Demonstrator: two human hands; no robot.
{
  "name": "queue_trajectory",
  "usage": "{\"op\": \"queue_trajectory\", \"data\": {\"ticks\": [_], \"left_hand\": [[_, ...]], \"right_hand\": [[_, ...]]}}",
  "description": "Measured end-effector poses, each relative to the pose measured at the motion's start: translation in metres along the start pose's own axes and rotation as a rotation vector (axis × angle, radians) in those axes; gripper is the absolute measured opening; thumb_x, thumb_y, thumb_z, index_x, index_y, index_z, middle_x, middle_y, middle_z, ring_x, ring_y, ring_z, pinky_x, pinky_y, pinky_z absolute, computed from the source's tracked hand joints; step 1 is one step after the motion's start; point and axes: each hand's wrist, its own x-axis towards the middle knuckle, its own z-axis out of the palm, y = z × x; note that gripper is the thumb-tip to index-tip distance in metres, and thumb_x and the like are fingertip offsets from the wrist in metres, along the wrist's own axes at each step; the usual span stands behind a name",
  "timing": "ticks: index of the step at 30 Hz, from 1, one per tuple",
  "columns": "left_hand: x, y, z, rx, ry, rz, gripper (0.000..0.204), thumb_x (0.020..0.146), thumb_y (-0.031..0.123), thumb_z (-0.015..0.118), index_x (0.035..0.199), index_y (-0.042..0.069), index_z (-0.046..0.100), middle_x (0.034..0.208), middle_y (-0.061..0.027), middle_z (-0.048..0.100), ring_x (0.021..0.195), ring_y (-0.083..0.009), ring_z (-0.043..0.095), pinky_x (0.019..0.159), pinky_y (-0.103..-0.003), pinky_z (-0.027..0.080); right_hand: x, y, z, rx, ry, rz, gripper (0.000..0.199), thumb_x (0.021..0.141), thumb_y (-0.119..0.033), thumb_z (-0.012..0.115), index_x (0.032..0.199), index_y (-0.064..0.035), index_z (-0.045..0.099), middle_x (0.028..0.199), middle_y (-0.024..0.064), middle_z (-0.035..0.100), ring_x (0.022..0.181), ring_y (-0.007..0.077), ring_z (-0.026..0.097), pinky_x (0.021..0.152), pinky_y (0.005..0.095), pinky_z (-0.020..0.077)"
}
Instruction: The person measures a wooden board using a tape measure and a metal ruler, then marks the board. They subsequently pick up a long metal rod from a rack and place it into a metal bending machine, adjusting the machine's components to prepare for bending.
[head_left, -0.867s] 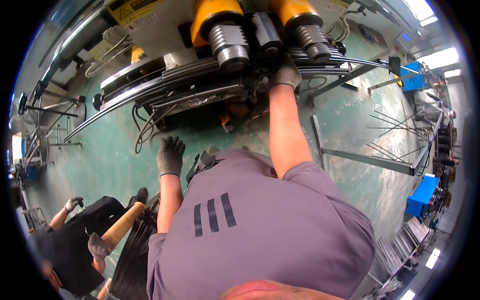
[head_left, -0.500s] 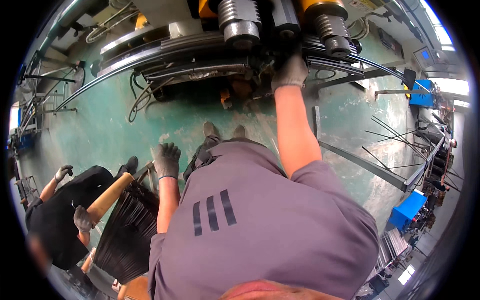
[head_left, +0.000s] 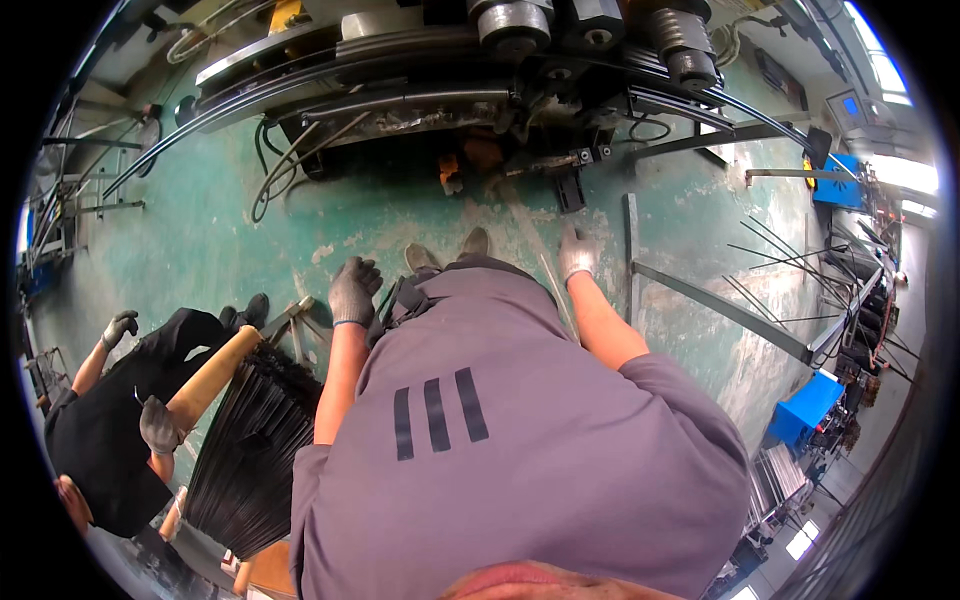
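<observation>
My left hand (head_left: 354,291), in a grey knit glove, hangs beside my waist. Its fingers are loosely bent and a little apart, with nothing seen in them. My right hand (head_left: 576,254), in a paler glove, is in front of my right hip, just short of a small black block (head_left: 570,192) that juts from the machine (head_left: 420,105). No contact shows between the hand and the block. Its fingers point away and are partly hidden, so their grip does not show. Ribbed metal cylinders (head_left: 683,45) stand at the machine's top.
A bundle of thin black rods (head_left: 250,455) leans at my left, beside a co-worker (head_left: 125,420) in dark clothes and gloves. A grey metal frame (head_left: 720,310) stands at right, with loose rods (head_left: 770,255) beyond it. Cables (head_left: 285,180) hang from the machine's left part.
My right hand has come back from the machine toward my hip, and the black block it hid now shows. My left hand has shifted slightly up and right. The machine appears higher in view.
</observation>
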Motion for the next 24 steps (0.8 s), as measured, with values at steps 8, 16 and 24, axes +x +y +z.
{"op": "queue_trajectory", "data": {"ticks": [8, 16, 24], "left_hand": [[-0.006, 0.031, -0.031, 0.108, 0.173, -0.028, 0.034, 0.104, 0.023, 0.068, 0.129, 0.001, 0.061, 0.108, -0.0159, 0.075, 0.084, -0.0266, 0.072, 0.073, -0.038, 0.061], [0.016, 0.011, -0.060, 0.107, 0.025, -0.070, 0.032, 0.105, 0.024, 0.069, 0.126, 0.001, 0.061, 0.105, -0.0151, 0.075, 0.080, -0.0252, 0.071, 0.066, -0.039, 0.060], [-0.017, 0.028, -0.022, 0.285, 0.085, -0.071, 0.031, 0.105, 0.022, 0.067, 0.126, 0.000, 0.059, 0.099, -0.0140, 0.072, 0.076, -0.0233, 0.068, 0.063, -0.037, 0.057]], "right_hand": [[-0.062, 0.101, -0.017, -0.250, 0.055, 0.282, 0.058, 0.094, -0.056, 0.061, 0.117, -0.0078, 0.083, 0.120, 0.0247, 0.077, 0.119, 0.0428, 0.073, 0.105, 0.0479, 0.0562], [-0.106, 0.092, 0.022, -0.254, -0.195, 0.219, 0.051, 0.091, -0.048, 0.064, 0.120, -0.0090, 0.083, 0.119, 0.0229, 0.078, 0.119, 0.0406, 0.074, 0.105, 0.0466, 0.0556], [-0.074, 0.025, 0.031, -0.151, -0.161, 0.041, 0.054, 0.096, -0.049, 0.061, 0.126, -0.0088, 0.080, 0.125, 0.0234, 0.077, 0.124, 0.0412, 0.071, 0.107, 0.0472, 0.0544]]}}
